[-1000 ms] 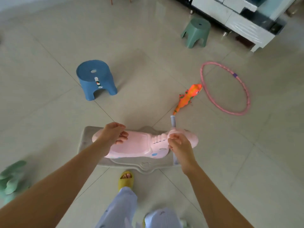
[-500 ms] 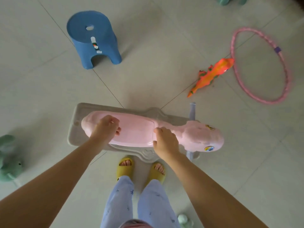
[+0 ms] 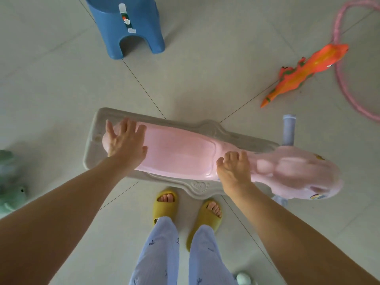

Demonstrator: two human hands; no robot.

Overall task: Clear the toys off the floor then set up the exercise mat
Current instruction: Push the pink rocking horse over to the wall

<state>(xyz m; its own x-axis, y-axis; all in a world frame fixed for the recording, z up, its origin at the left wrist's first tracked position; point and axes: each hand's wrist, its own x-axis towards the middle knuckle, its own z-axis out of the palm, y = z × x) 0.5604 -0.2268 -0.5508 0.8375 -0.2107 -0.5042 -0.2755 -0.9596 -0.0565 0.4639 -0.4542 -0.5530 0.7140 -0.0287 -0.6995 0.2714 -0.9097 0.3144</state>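
Observation:
A pink rocking-horse toy on a grey rocker base lies across the floor in front of my feet, head to the right. My left hand lies over its rear end with fingers spread, holding it. My right hand grips the front of the seat at the neck, fingers curled. A pale blue handle bar sticks out behind the head. An orange lizard toy lies on the tiles at the upper right, beside a pink hoop. No exercise mat is in view.
A blue plastic stool stands at the top, just beyond the rocker. A green plush toy sits at the left edge. A small pale round toy lies by my right leg. My feet in yellow slippers stand against the rocker's near side.
The view has tilted down and closer over the rocking horse. My left hand's fingers have spread over the rear end. My right hand has stayed at the neck.

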